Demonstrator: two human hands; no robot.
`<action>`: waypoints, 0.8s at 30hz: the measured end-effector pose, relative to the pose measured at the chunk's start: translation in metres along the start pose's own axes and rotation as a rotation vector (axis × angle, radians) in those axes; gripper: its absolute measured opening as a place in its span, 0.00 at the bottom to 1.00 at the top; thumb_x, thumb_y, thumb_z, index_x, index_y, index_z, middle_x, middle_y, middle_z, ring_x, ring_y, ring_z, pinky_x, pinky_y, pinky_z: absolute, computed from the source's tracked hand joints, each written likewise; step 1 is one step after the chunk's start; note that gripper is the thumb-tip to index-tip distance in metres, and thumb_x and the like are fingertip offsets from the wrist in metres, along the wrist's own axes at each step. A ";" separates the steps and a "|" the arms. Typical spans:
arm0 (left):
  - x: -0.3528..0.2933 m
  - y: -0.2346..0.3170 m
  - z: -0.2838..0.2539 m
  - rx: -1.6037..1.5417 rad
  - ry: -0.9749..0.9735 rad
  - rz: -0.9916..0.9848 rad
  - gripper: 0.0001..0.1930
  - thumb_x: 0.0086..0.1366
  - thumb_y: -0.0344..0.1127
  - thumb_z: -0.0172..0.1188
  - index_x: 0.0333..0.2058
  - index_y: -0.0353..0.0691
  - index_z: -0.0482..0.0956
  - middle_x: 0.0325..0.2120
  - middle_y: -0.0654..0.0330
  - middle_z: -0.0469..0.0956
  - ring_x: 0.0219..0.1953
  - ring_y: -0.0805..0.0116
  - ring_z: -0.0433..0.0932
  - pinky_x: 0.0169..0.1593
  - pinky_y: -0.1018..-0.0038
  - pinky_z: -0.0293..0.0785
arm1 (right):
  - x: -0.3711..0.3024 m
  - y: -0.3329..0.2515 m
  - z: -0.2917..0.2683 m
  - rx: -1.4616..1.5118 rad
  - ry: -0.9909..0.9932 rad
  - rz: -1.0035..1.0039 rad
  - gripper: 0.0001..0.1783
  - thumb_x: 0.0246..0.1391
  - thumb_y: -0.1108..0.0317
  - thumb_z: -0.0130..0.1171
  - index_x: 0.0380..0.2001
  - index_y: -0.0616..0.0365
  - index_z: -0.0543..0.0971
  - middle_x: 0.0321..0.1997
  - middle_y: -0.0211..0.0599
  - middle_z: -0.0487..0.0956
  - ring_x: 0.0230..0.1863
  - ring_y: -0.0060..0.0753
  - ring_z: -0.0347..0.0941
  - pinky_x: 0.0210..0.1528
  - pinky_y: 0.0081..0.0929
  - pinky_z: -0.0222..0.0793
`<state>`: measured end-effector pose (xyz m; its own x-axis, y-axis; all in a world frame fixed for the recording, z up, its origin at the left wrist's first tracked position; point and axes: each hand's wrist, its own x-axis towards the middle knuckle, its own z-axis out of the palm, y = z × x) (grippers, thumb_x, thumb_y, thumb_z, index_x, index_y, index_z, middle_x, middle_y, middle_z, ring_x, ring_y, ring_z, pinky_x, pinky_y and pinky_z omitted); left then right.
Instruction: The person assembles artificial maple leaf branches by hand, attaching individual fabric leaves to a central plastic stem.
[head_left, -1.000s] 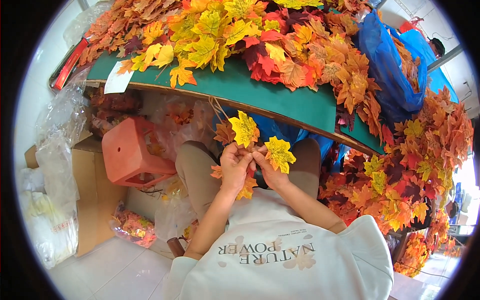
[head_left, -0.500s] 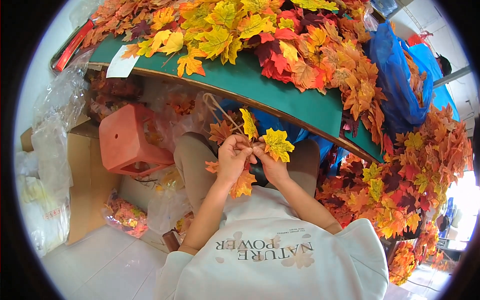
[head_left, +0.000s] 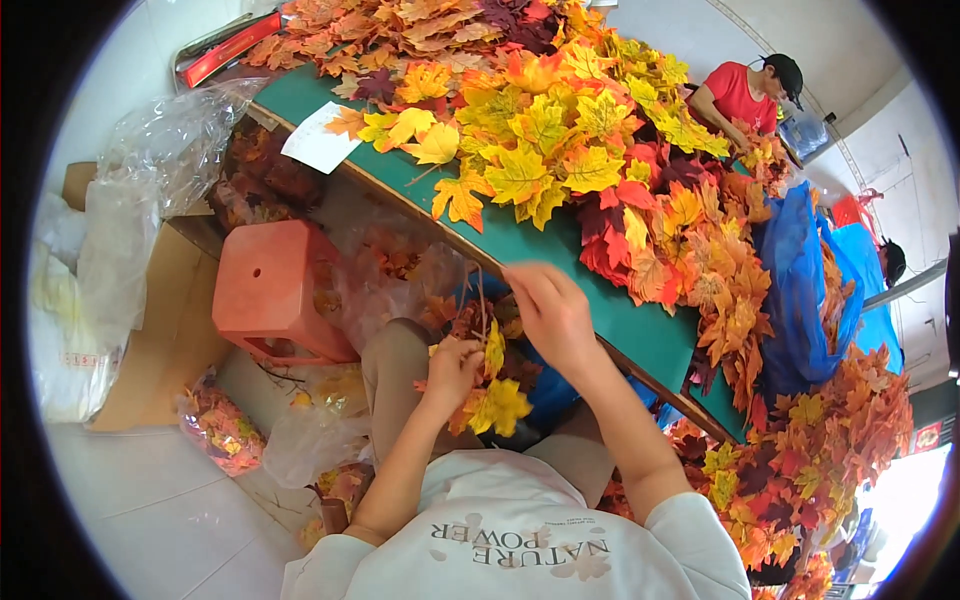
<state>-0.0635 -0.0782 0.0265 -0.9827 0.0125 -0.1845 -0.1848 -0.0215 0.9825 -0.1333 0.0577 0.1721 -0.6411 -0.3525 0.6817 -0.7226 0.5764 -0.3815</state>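
Note:
Over my lap, my left hand (head_left: pixel 454 374) is closed on the stem of an artificial maple leaf branch. Yellow leaves (head_left: pixel 499 406) hang from its right side, with orange leaves partly behind the hand. The thin brown stem rises above my fingers. My right hand (head_left: pixel 556 312) is off the branch, raised at the front edge of the green table (head_left: pixel 640 335); motion blurs its fingers, so whether they hold anything is unclear. Beyond it lies a heap of yellow maple leaves (head_left: pixel 540 125), and a single orange-yellow leaf (head_left: pixel 462 197) rests near the edge.
A white paper (head_left: pixel 320 138) overhangs the table's left edge. Below stand a red plastic stool (head_left: pixel 265 285) and a cardboard box (head_left: pixel 180 320). Blue bags (head_left: pixel 795 290) and piled orange leaves (head_left: pixel 840 440) are at right. Across the table, a person in red (head_left: pixel 745 95) handles leaves.
My right hand has left the branch and moved up to the table edge. The left hand keeps the branch, lower in view. The view has shifted, bringing another person into sight.

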 end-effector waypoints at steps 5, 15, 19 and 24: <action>-0.005 0.002 0.006 0.677 0.028 0.191 0.15 0.51 0.30 0.61 0.39 0.35 0.76 0.32 0.44 0.75 0.36 0.47 0.75 0.39 0.62 0.72 | 0.086 0.050 0.071 -0.788 -0.189 -0.433 0.21 0.45 0.70 0.54 0.47 0.52 0.73 0.43 0.37 0.74 0.58 0.44 0.59 0.52 0.35 0.62; -0.011 0.017 0.006 0.795 -0.023 0.224 0.09 0.51 0.30 0.60 0.34 0.40 0.78 0.36 0.50 0.72 0.38 0.50 0.75 0.40 0.62 0.73 | 0.131 0.098 0.070 -0.331 0.132 -0.156 0.06 0.42 0.72 0.57 0.27 0.52 0.79 0.34 0.31 0.76 0.47 0.37 0.68 0.47 0.33 0.62; -0.014 0.008 0.010 1.036 0.034 0.263 0.08 0.51 0.25 0.54 0.31 0.32 0.77 0.37 0.47 0.71 0.39 0.50 0.74 0.36 0.60 0.74 | 0.154 0.103 0.044 0.704 0.495 0.663 0.07 0.51 0.70 0.57 0.34 0.59 0.76 0.37 0.37 0.76 0.39 0.33 0.74 0.33 0.21 0.66; -0.017 0.012 0.010 1.057 0.037 0.225 0.09 0.51 0.29 0.57 0.31 0.31 0.76 0.36 0.43 0.71 0.37 0.47 0.74 0.38 0.59 0.73 | 0.134 0.085 0.004 1.390 0.404 0.758 0.11 0.54 0.73 0.54 0.40 0.68 0.72 0.39 0.44 0.76 0.39 0.36 0.77 0.33 0.12 0.75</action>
<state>-0.0490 -0.0682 0.0413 -0.9962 0.0852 0.0191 0.0829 0.8542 0.5133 -0.2819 0.0563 0.2289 -0.9936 0.0192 0.1116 -0.0987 -0.6300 -0.7703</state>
